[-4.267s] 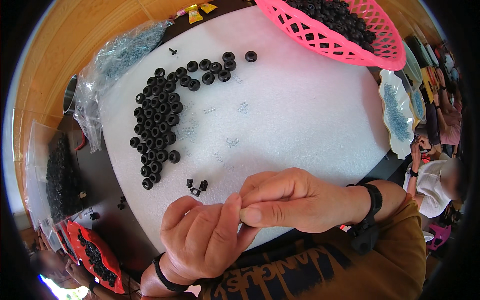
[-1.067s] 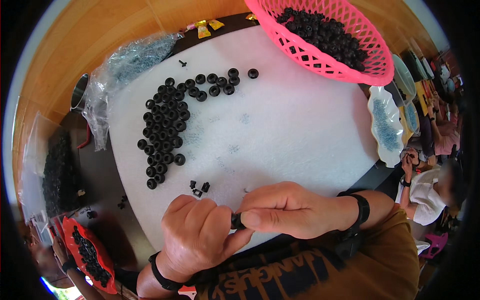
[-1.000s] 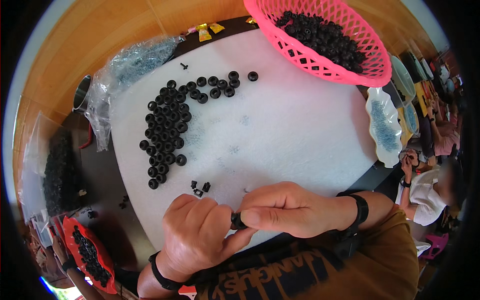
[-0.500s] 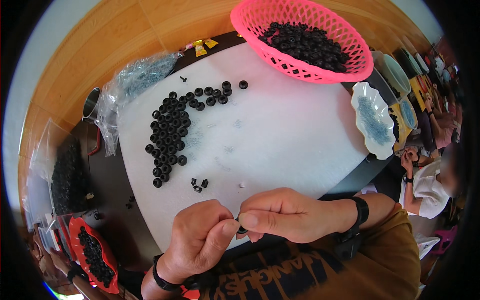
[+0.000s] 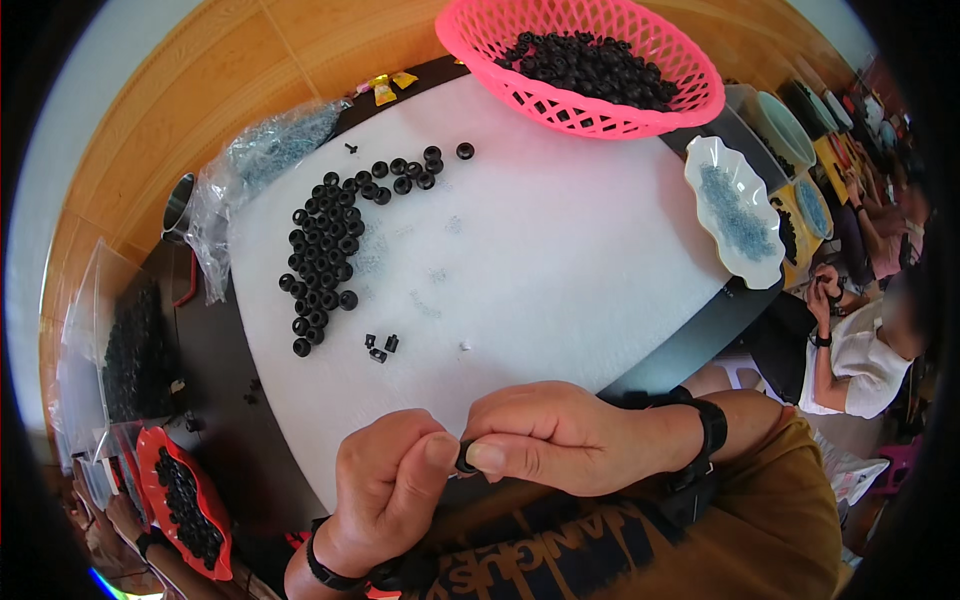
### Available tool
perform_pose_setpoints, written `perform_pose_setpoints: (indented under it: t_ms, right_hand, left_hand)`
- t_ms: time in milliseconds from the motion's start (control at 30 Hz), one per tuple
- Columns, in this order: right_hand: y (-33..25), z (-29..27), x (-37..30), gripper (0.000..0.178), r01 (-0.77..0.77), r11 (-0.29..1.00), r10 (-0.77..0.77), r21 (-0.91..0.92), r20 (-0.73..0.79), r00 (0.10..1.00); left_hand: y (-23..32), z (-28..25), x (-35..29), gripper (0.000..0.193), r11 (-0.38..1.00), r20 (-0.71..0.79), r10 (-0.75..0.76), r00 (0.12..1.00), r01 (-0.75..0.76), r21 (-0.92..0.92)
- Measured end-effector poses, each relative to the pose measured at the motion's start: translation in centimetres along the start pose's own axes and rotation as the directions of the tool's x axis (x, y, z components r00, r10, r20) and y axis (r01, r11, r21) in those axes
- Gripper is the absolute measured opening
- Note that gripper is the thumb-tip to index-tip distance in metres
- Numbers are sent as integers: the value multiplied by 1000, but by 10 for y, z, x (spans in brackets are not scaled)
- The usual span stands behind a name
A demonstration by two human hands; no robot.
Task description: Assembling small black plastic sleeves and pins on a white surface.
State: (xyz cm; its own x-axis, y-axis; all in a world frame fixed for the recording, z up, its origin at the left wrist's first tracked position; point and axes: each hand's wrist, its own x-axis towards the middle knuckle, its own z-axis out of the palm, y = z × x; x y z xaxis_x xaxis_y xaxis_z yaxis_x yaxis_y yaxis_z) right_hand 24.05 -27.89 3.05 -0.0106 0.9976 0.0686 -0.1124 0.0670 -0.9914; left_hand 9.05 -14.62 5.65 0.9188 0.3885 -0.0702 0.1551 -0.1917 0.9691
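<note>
A small round black part (image 5: 464,457) is pinched between my two hands at the front edge of the white board (image 5: 560,270). My left hand (image 5: 392,480) has its fingers curled and its thumb against the part's left side. From the right, my right hand (image 5: 555,440) grips the same part between thumb and bent fingers, which hide most of it. Beyond my left hand lie several tiny black pieces (image 5: 377,355). Farther off on the board, many round black parts with holes (image 5: 325,245) form a curved cluster.
A pink lattice basket (image 5: 640,125) of black parts stands at the back. On the right is a white scalloped dish (image 5: 748,268) of bluish bits. A plastic bag (image 5: 215,200) lies at the left, with a red dish (image 5: 215,500) nearer. Another person (image 5: 850,370) sits at right.
My view has shifted slightly, so the board and its things appear a little up and to the left. More of the round black part now shows between my thumbs.
</note>
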Motion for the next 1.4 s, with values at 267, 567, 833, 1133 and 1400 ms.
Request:
perform_pose_setpoints:
  t_ms: [267,567,833,1133,1400]
  right_hand:
    - [3,5,-5,27,32,997,-32,70,8,999]
    - [0,3,-3,27,59,998,-59,-31,6,998]
    - [-46,-54,14,41,96,946,96,309,-552,828]
    - [-71,-105,42,43,286,856,-1,431,-552,834]
    - [-13,-58,66,23,-182,864,312,470,-216,925]
  left_hand:
    - [-10,-2,-10,30,954,76,-108,991,125,-274]
    - [-7,-3,-8,26,989,79,-25,997,36,-142]
    - [-14,0,-23,39,1000,-84,-7,996,9,29]
    - [-22,-30,-10,35,993,-186,36,982,-15,114]
    - [-17,-53,21,22,949,-376,-76,924,183,257]
